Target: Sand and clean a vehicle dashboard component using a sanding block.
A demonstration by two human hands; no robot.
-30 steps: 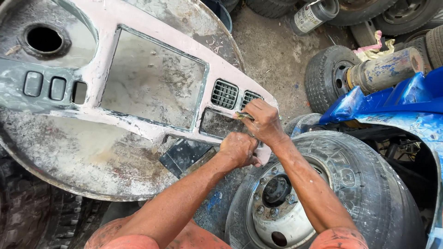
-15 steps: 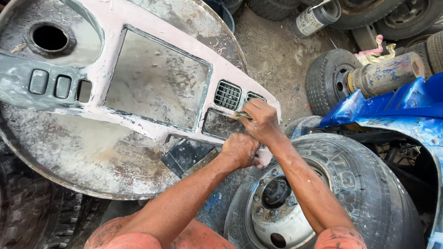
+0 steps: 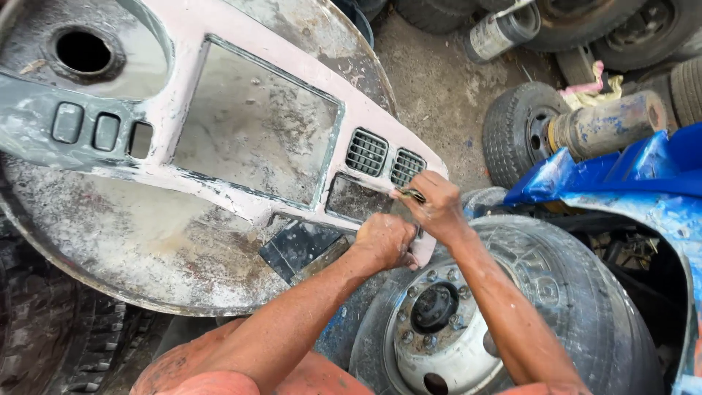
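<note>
change: both hands and the panel sit much as half a second ago; the view has shifted only slightly.
right hand (image 3: 437, 206): fingers pinched on a small dark tool (image 3: 412, 194), pressed to the panel's right end beside the vents.
left hand (image 3: 383, 241): curled shut, gripping the panel's near right edge.
dashboard panel (image 3: 219, 29): pink-coated, lying across a round drum top (image 3: 139, 249); two grilled vents (image 3: 385, 159) just left of the right hand.
near: truck wheel (image 3: 504, 322) under both forearms.
far right: small tyre (image 3: 515, 128), blue bodywork (image 3: 621, 183).
</note>
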